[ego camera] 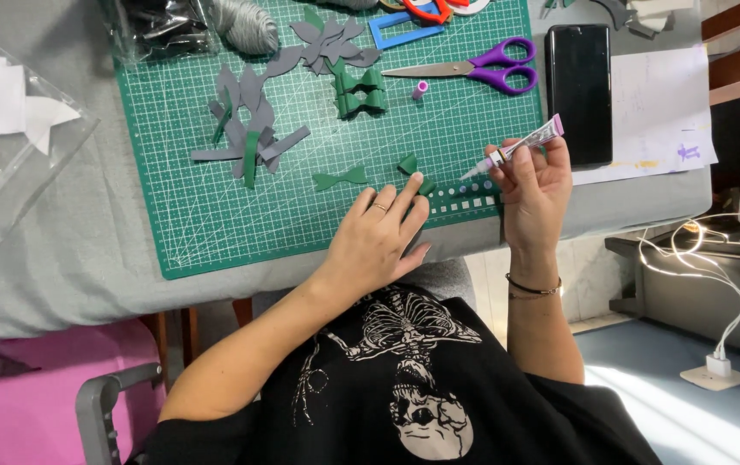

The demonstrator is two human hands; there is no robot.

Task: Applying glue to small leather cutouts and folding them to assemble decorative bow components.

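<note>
Right hand (535,185): clamped on glue tube (521,148), nozzle aimed down-left.
Left hand (379,237): fingers together, pinning small green piece (426,184) on cutting mat (215,207).
Advice: dab sparingly; keep piece pinned.

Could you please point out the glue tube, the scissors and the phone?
Glue tube (527,143), head view, mid-body.
Scissors (508,67), head view, purple handles.
Phone (578,90), head view, middle of the dark screen.

Scissors (482,67) on mat (206,215), phone (578,90) just right.

bare green mat (215,215) left of the left hand (379,241), scissors (482,67) and phone (578,90) crowding beyond
</note>
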